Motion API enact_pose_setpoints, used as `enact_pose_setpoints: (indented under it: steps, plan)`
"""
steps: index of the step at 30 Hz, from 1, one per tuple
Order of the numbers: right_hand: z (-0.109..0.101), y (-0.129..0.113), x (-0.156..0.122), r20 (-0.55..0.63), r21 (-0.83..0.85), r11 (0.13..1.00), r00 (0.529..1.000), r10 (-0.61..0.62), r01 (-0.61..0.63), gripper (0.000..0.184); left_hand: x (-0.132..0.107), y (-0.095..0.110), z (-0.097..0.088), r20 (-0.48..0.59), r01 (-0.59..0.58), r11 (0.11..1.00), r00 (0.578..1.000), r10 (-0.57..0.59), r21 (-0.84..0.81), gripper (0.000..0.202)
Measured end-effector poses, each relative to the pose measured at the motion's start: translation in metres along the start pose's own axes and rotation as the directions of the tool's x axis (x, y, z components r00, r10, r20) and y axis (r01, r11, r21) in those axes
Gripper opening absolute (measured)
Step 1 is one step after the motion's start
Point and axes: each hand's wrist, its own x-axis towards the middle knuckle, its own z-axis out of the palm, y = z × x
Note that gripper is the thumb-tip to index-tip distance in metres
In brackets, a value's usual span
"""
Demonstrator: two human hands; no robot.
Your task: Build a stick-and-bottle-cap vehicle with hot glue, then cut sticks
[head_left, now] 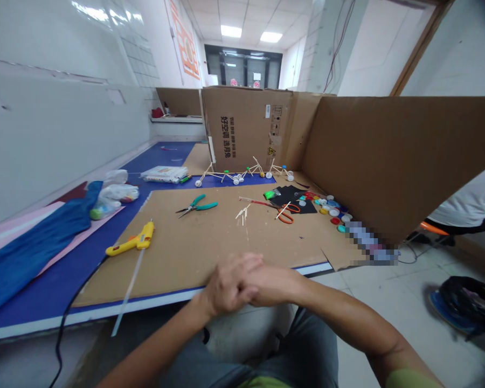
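Left hand (226,285) and right hand (270,283) pressed together, fingers folded over each other and pinching nothing, just above the near edge of a cardboard sheet (210,248). Nearest them lie a yellow glue gun (131,241) with a long pale stick (130,285) and green-handled pliers (196,206), well apart, handles clear to grasp; orange scissors (289,216) and a stick-and-cap frame (230,175) lie farther off

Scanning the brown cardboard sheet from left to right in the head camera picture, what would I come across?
yellow hot glue gun → teal-handled steel pliers → short wooden sticks → orange-handled scissors → colourful plastic bottle caps
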Motion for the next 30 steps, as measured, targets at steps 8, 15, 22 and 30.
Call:
enact_pose_setpoints:
  steps: [8,15,22,30]
  plan:
    - [-0.059,0.112,-0.017,-0.221,-0.443,0.658,0.785,0.578,-0.609,0.034,0.05,-0.062,-0.01,0.074,0.346,0.914,0.927,-0.369,0.213,0.037]
    - [-0.072,0.179,-0.022,-0.069,-0.593,0.592,0.767,0.638,-0.546,0.029,0.091,-0.091,0.013,0.21,0.214,0.935,0.937,-0.278,0.282,0.025]
    - [-0.089,0.175,-0.03,-0.013,-0.618,0.655,0.838,0.545,-0.435,0.027,0.105,-0.117,0.019,0.126,0.265,0.946,0.949,-0.291,0.188,0.025]
    - [-0.085,0.144,0.006,-0.359,-0.035,0.935,0.877,0.319,-0.354,0.021,0.095,-0.121,0.026,-0.284,0.252,0.963,0.934,-0.216,0.097,0.031]
